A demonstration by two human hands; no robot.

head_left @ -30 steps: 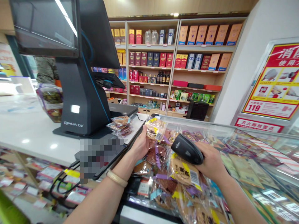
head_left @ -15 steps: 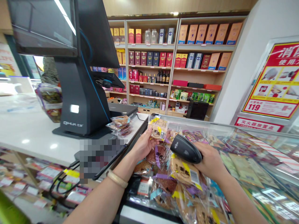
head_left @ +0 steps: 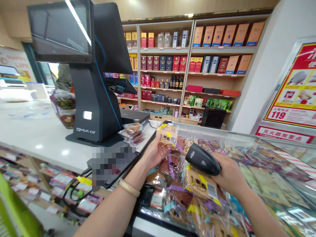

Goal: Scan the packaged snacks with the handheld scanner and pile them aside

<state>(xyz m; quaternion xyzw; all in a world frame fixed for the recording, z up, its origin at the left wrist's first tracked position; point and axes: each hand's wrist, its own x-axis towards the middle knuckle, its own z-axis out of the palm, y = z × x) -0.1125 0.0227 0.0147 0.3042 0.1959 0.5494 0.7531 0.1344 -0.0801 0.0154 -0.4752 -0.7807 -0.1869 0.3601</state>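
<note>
Between the fingers of my left hand is a clear packet of flat round biscuits with a yellow label, its barcode facing me. My right hand is closed around a black handheld barcode scanner, whose head points left toward that packet, a short gap apart. Below both hands lies a heap of similar biscuit packets, among them a pale one with a yellow label under the scanner and a dark brown one with a purple label. My right fingers are partly hidden behind the scanner handle.
A black point-of-sale terminal stands on the white counter to the left. Beside its base is a small stack of biscuit packets. A glass-edged display case runs off right. Shelves of boxed bottles line the back wall.
The view has swung slightly left, so the scene sits further right. My left hand still holds the biscuit packet and my right the scanner, with hardly any change between them.
</note>
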